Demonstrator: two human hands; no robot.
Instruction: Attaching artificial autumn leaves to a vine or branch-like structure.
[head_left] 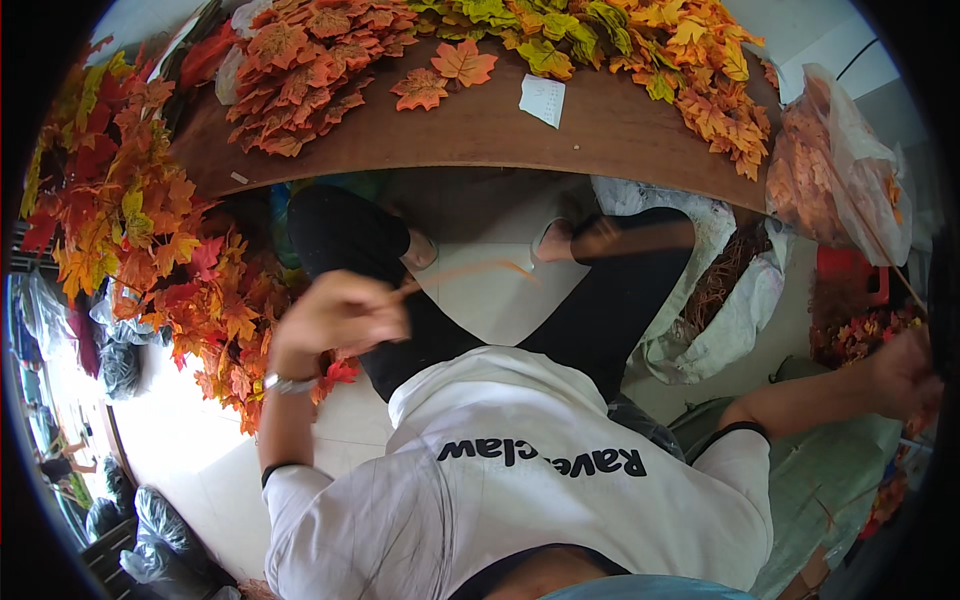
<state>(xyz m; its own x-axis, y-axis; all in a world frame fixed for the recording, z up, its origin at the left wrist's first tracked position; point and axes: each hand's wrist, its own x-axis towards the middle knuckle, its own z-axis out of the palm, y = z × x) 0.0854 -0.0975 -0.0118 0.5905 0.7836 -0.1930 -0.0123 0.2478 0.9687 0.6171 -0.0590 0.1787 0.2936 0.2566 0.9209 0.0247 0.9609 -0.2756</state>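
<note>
A bare strip is left along the near edge of the brown desk (400, 157), widest around its middle. Below that edge, room is given between the knees, over the pale floor (487, 300). The left corner is crowded by a hanging bunch of red and orange leaves (150, 240), the right corner by a plastic bag of orange leaves (825, 150).

By the left hand (345, 315), blurred, a thin stem (492, 264) is pinched between fingers brought together; it is held above the lap, off the desk's near edge. The right hand (905, 375) is raised at the far right, partly lost in the dark rim; a thin stick (907, 282) is seen running down to it, but whether its fingers are apart or clamped cannot be told.

On the desk are counted two loose orange leaves (465, 62), near the far edge, and one paper slip (542, 100). The far edge is lined by heaped leaves (300, 75), too many to count. One white sack (765, 300) is placed below the right corner.
</note>
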